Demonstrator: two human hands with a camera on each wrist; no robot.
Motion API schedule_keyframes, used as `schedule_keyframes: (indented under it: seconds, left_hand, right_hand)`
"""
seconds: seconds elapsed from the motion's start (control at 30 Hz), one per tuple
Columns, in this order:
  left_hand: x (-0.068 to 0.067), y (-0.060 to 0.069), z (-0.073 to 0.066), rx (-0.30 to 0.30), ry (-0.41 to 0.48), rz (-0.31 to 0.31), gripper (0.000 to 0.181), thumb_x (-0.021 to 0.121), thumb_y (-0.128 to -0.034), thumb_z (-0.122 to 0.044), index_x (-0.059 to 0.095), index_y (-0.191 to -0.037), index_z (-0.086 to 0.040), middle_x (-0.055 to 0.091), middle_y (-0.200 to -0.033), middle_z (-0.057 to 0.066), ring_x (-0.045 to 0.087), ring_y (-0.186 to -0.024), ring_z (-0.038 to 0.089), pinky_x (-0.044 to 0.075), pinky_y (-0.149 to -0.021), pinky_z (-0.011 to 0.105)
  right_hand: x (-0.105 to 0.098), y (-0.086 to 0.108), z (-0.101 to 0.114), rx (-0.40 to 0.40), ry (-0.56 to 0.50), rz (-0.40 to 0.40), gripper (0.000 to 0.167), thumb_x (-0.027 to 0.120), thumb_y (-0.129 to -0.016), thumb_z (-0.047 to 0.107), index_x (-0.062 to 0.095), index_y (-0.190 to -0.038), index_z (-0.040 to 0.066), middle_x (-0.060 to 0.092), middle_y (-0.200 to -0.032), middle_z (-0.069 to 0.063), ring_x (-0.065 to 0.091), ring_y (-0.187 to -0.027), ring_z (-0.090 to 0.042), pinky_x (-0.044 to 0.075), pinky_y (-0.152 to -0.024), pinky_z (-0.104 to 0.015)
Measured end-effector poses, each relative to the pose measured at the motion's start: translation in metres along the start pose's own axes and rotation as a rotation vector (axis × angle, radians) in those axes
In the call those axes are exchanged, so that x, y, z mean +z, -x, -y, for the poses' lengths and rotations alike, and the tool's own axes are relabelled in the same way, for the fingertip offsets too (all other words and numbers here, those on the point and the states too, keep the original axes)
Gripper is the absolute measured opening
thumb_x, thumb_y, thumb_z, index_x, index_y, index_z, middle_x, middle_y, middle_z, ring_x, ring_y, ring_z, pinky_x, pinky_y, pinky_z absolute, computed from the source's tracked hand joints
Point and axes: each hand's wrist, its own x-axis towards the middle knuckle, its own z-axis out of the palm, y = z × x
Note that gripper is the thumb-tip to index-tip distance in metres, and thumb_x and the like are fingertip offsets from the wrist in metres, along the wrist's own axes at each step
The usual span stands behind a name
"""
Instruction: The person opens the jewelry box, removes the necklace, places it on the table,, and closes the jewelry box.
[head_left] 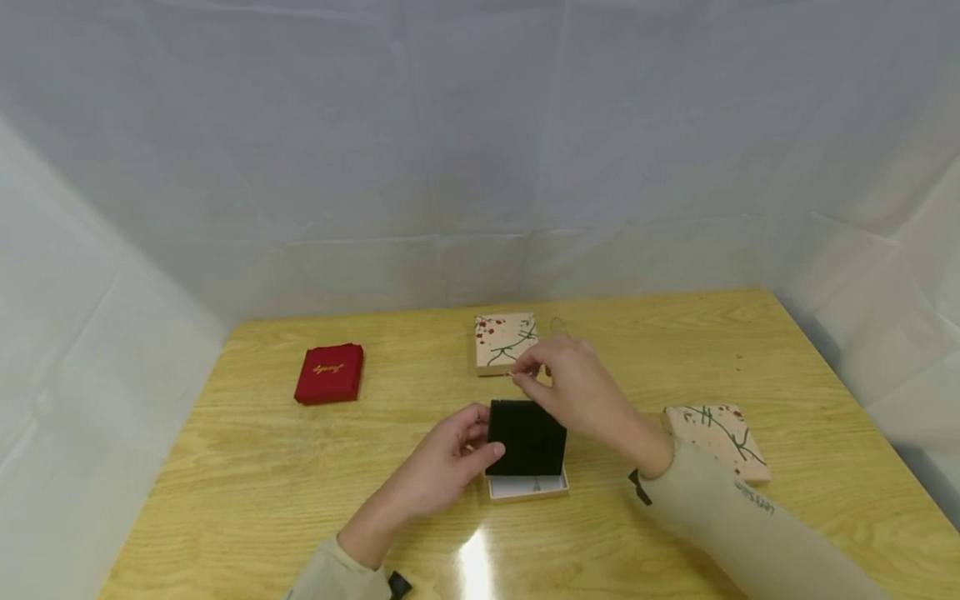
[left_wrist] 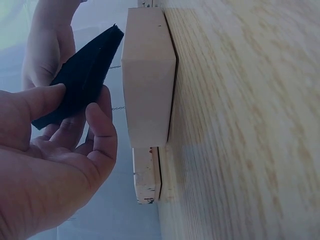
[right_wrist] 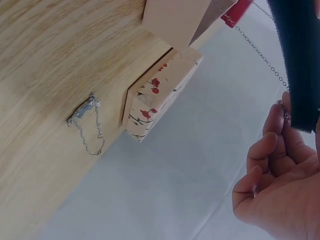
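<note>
A black padded insert is tilted up above a small open box with a pale interior. My left hand holds the insert by its left edge, thumb on the near face and fingers behind. At its top edge, my right hand pinches one end of a fine silver chain. In the right wrist view the chain runs from these fingertips past the insert towards the box. Strands of chain also hang between insert and box in the left wrist view. The chain's middle part is hidden behind the insert.
A floral box stands behind my hands, with another silver chain piece on the wooden table beside it. A floral lid or box lies by my right forearm. A red box with gold lettering is at the left.
</note>
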Motion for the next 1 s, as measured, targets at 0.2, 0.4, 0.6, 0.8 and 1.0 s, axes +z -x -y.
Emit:
schedule_keyframes:
  seconds: [0.2,0.4,0.6,0.8,1.0]
  left_hand:
    - [0.000,0.000,0.000,-0.004,-0.028,-0.014,0.032,0.063,-0.1079,-0.016,0.058,-0.136,-0.002,0.074,-0.119,0.008,0.064,-0.101,0.021,0.055,-0.079,0.028]
    - [0.001,0.001,0.000,-0.005,-0.048,-0.023,0.030,0.064,-0.1074,-0.016,0.058,-0.134,-0.002,0.074,-0.114,0.007,0.062,-0.098,0.022,0.054,-0.075,0.028]
    - [0.001,0.001,0.000,-0.010,-0.054,-0.028,0.033,0.064,-0.1074,-0.017,0.058,-0.136,-0.001,0.074,-0.116,0.008,0.062,-0.099,0.022,0.055,-0.077,0.029]
    - [0.000,0.001,-0.001,-0.008,-0.047,-0.031,0.031,0.064,-0.1070,-0.016,0.059,-0.134,-0.001,0.074,-0.115,0.007,0.063,-0.099,0.022,0.055,-0.078,0.030]
    - [0.000,0.001,0.000,-0.012,-0.055,-0.039,0.032,0.064,-0.1066,-0.015,0.058,-0.135,0.000,0.074,-0.113,0.007,0.061,-0.098,0.022,0.055,-0.078,0.030]
  right_hand:
    - [-0.001,0.002,-0.006,0.022,-0.038,0.011,0.004,0.077,-0.099,0.014,0.081,-0.100,0.015,0.072,-0.091,0.009,0.066,-0.086,-0.015,0.055,-0.078,-0.036]
    - [-0.004,0.004,-0.011,0.080,-0.091,0.039,0.008,0.075,-0.101,0.016,0.081,-0.105,0.012,0.072,-0.095,0.007,0.062,-0.086,-0.011,0.053,-0.080,-0.036]
    - [-0.009,0.006,-0.016,0.133,-0.135,0.042,0.011,0.074,-0.102,0.018,0.080,-0.109,0.012,0.073,-0.099,0.006,0.062,-0.088,-0.014,0.053,-0.083,-0.037]
    - [-0.012,0.007,-0.022,0.172,-0.165,0.037,0.010,0.073,-0.102,0.019,0.079,-0.108,0.014,0.073,-0.100,0.006,0.060,-0.089,-0.017,0.052,-0.080,-0.038]
    - [-0.015,0.010,-0.027,0.187,-0.198,0.038,0.011,0.071,-0.104,0.017,0.079,-0.110,0.013,0.073,-0.101,0.004,0.059,-0.091,-0.019,0.052,-0.079,-0.038]
